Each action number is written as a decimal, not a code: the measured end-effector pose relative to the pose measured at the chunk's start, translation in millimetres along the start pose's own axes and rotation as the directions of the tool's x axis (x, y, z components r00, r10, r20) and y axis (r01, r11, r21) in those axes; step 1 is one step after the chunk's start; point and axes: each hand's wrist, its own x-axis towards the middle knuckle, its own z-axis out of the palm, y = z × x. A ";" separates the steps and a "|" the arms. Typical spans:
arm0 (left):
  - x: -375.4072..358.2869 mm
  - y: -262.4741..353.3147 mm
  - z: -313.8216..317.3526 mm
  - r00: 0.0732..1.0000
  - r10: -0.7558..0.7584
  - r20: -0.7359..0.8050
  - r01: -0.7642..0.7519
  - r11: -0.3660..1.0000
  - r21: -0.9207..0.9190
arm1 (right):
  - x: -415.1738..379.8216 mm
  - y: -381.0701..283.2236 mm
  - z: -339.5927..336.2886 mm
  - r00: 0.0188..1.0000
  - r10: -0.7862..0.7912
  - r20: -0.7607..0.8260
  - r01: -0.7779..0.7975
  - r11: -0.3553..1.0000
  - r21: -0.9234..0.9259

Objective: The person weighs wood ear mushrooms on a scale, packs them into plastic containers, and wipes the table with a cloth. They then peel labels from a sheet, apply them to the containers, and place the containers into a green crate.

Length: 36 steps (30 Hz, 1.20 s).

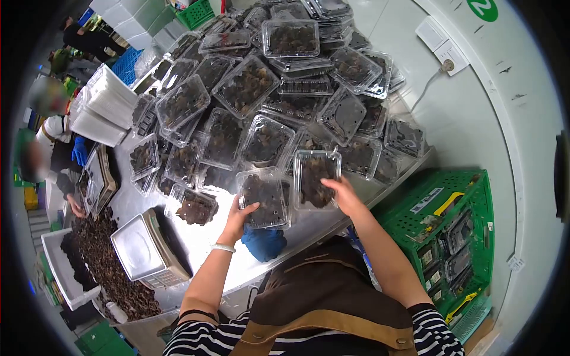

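Observation:
My left hand [236, 218] grips the side of a clear plastic clamshell box [266, 199], its thumb over the lid; dark brown pieces like wood ear mushrooms show inside. In my right hand [343, 194] is a second clear clamshell box [313, 175] with similar dark pieces, pinched at its right edge. Both boxes are side by side over the front of the metal table [222, 252]. Beyond them rises a large heap of filled clamshell boxes [246, 86]. A crumpled blue item [264, 243] lies just below the left box, and one filled box [195, 206] sits apart at the left.
A weighing scale [139, 248] stands left, beside loose dark mushrooms [113, 261] and a white tub [53, 240]. A green crate [475, 196] with packed boxes is at the right, by the wall. Across the table at left, a co-worker's blue-gloved hand [79, 151] is near another scale [104, 178].

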 end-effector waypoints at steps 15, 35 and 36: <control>-24.2 -0.6 -31.4 0.987 0.044 -0.154 -0.068 0.985 -0.156 | 20.7 14.8 10.5 0.993 -0.075 -0.094 0.078 0.997 0.024; -39.2 9.1 -9.4 0.978 -0.053 0.199 0.056 0.998 -0.008 | -82.2 21.0 5.1 0.995 -0.025 0.100 0.039 0.989 -0.141; -59.3 19.1 -10.1 0.986 -0.041 0.161 0.046 0.999 -0.028 | -102.3 2.0 18.8 0.987 -0.082 0.137 0.100 0.986 -0.133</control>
